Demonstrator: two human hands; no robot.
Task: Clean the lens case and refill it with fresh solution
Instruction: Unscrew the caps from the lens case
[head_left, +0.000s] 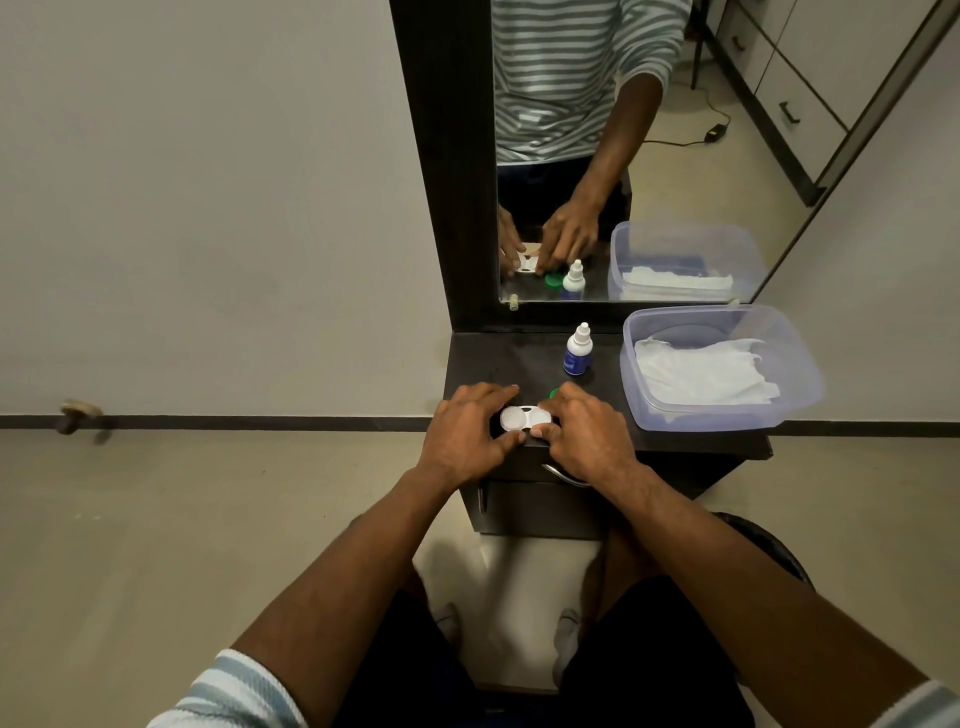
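A white lens case (521, 419) lies on the dark dresser top (498, 358) near its front edge. My left hand (467, 434) grips the case's left side, where a white round cap shows. My right hand (582, 434) covers the case's right side, fingers curled on it; what is under them is hidden. A green cap (555, 393) peeks out just behind my right hand. A small solution bottle (577, 349) with a white nozzle and blue label stands upright farther back.
A clear plastic tub (727, 415) holding white tissue (701, 371) stands at the right of the dresser top. A mirror (649, 130) rises behind the dresser. A drawer handle (563, 475) sits under the front edge.
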